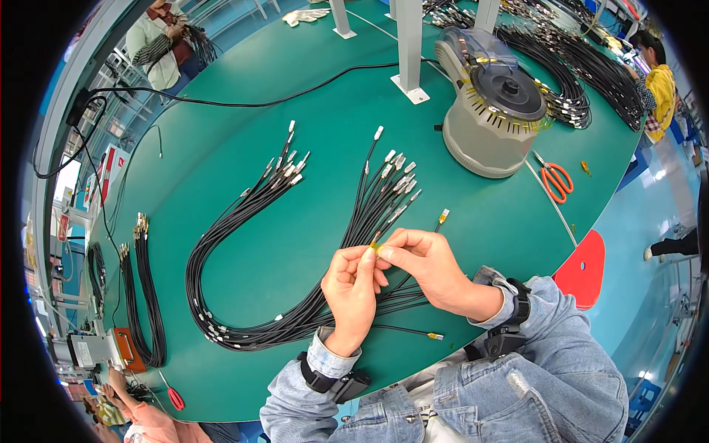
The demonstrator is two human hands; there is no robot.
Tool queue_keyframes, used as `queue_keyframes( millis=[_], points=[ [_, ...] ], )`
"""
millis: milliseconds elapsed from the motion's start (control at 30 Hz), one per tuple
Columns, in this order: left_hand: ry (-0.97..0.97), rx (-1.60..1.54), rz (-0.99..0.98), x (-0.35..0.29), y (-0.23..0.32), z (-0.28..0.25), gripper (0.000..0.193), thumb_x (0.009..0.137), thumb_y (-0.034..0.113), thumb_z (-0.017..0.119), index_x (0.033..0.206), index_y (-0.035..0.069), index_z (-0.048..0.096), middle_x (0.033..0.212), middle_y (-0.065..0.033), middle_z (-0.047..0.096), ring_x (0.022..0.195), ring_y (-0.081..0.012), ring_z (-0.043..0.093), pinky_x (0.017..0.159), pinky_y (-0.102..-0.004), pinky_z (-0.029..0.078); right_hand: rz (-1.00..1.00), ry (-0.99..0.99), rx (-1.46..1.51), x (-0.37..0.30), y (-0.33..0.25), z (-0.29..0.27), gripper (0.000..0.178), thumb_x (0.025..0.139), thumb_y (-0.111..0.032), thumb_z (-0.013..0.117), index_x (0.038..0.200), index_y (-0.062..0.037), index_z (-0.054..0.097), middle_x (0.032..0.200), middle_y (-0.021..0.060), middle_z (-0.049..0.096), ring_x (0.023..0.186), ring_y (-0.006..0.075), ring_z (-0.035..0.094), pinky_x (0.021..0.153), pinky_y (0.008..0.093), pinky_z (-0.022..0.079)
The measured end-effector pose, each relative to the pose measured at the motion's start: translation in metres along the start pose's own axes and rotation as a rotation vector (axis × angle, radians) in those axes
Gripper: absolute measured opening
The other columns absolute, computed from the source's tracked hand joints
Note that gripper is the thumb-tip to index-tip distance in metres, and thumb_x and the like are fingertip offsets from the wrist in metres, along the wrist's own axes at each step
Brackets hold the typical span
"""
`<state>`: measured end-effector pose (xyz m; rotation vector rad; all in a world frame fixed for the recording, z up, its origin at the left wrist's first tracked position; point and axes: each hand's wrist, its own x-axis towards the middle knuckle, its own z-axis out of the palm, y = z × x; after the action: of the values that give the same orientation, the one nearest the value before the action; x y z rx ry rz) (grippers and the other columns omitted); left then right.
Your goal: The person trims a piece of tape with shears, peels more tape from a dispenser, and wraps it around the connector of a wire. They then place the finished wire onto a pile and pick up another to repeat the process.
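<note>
My left hand and my right hand meet over the table with thumbs and fingertips pinched together. Between them is a small piece of yellow tape, at what looks like the end of a black cable, mostly hidden by my fingers. Under and beyond my hands lies a U-shaped bundle of black cables with pale metal connectors at both fanned-out ends. A cable end with yellow tape lies just past my right hand. Another taped cable end lies nearer my body.
A round grey tape dispenser stands far right, with orange-handled scissors beside it. A smaller cable bundle and red-handled scissors lie left. A metal post rises from the green table. More cables lie far right. Other people work nearby.
</note>
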<state>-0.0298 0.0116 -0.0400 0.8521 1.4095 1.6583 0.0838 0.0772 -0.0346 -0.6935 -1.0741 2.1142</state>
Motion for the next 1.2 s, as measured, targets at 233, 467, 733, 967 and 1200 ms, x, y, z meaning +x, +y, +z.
queue_keyframes(
  millis=[233, 467, 733, 967, 1200],
  points=[
    [-0.022, 0.014, -0.037, -0.0028, 0.0040, -0.0006, 0.013, 0.091, 0.012, 0.050, 0.091, -0.001, 0.052, 0.067, -0.0058, 0.059, 0.049, -0.0052, 0.049, 0.041, -0.0165, 0.037, -0.015, 0.042, -0.056, 0.0021, 0.0038, -0.0022, 0.010, 0.086, -0.008, 0.057, 0.081, 0.0001, 0.060, 0.080, 0.0010, 0.057, 0.077, 0.0080, 0.053, 0.071, 0.0235, 0.042],
    [-0.027, 0.000, -0.048, -0.0037, 0.0052, -0.0001, 0.014, 0.092, 0.012, 0.049, 0.090, -0.001, 0.052, 0.065, -0.0051, 0.058, 0.046, -0.0051, 0.048, 0.040, -0.0166, 0.036, -0.025, 0.046, -0.102, 0.0026, 0.0036, -0.0027, 0.010, 0.086, -0.008, 0.058, 0.081, 0.0005, 0.060, 0.081, 0.0014, 0.056, 0.078, 0.0082, 0.053, 0.072, 0.0238, 0.042],
    [-0.044, 0.023, -0.032, -0.0027, 0.0040, -0.0013, 0.015, 0.092, 0.012, 0.048, 0.088, -0.001, 0.053, 0.063, -0.0048, 0.057, 0.044, -0.0039, 0.045, 0.039, -0.0163, 0.035, -0.125, 0.036, -0.185, 0.0039, 0.0057, -0.0045, 0.009, 0.085, -0.008, 0.058, 0.082, 0.0003, 0.060, 0.086, 0.0032, 0.056, 0.081, 0.0097, 0.052, 0.073, 0.0250, 0.042],
    [-0.113, 0.009, -0.077, -0.0036, 0.0067, -0.0031, 0.020, 0.094, 0.016, 0.044, 0.086, 0.000, 0.053, 0.060, -0.0021, 0.054, 0.042, -0.0021, 0.041, 0.037, -0.0158, 0.030, -0.147, -0.001, -0.194, 0.0035, 0.0061, -0.0053, 0.008, 0.084, -0.009, 0.060, 0.083, -0.0004, 0.059, 0.087, 0.0037, 0.055, 0.082, 0.0110, 0.053, 0.075, 0.0260, 0.042],
    [-0.227, -0.088, -0.182, 0.0008, 0.0077, -0.0090, 0.021, 0.095, 0.018, 0.044, 0.084, 0.003, 0.053, 0.058, 0.0003, 0.051, 0.042, -0.0015, 0.038, 0.037, -0.0150, 0.027, 0.042, -0.129, 0.122, 0.0068, 0.0037, -0.0043, 0.012, 0.086, -0.012, 0.058, 0.086, -0.0007, 0.059, 0.088, 0.0034, 0.054, 0.084, 0.0118, 0.052, 0.078, 0.0271, 0.042]
  ],
)
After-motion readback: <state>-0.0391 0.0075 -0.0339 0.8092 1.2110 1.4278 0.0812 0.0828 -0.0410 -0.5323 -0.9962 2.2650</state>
